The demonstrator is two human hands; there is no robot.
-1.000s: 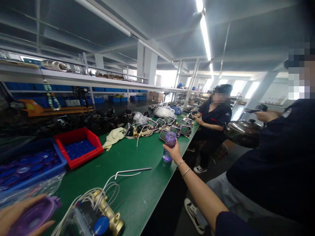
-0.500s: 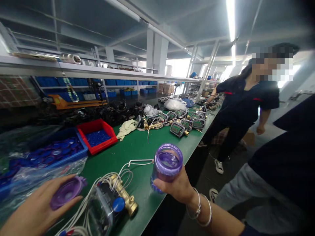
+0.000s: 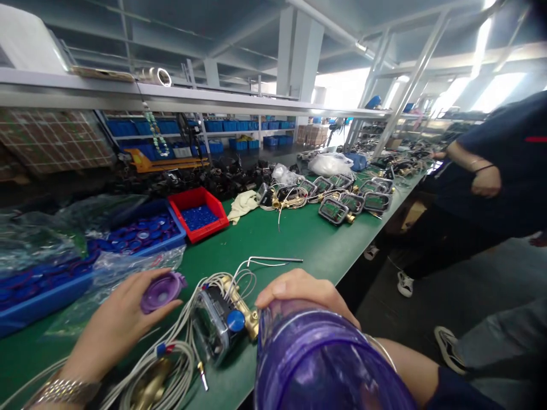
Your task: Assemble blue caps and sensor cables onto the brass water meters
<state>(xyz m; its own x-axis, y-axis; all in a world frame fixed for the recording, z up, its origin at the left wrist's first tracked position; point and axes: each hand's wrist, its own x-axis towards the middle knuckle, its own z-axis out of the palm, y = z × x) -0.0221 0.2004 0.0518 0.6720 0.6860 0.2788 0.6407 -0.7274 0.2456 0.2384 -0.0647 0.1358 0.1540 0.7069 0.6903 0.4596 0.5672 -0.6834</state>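
My right hand (image 3: 305, 287) is wrapped round a see-through purple bottle (image 3: 320, 359), tilted with its open mouth close to the camera. Between the thumb and fingers of my left hand (image 3: 119, 316) is a purple bottle lid (image 3: 161, 292), its hollow inside showing. On the green bench between my hands lies a brass meter body (image 3: 239, 304) with a clear-windowed box (image 3: 211, 324), a blue round cap (image 3: 235, 320) and coiled pale cables (image 3: 179, 364). Behind it rests an L-shaped hex key (image 3: 276, 259).
A red bin (image 3: 200, 216) of small blue parts and a blue crate (image 3: 171, 228) of blue rings stand at the left. Several meters (image 3: 333, 210), a cloth (image 3: 243, 206) and plastic bags (image 3: 330, 164) lie farther along the bench (image 3: 299, 239). A co-worker (image 3: 491, 171) stands at the right.
The bottle has come up close to the camera and tipped toward it in my right hand. My left hand still holds the lid. The view has shifted, and the co-worker has come nearer.
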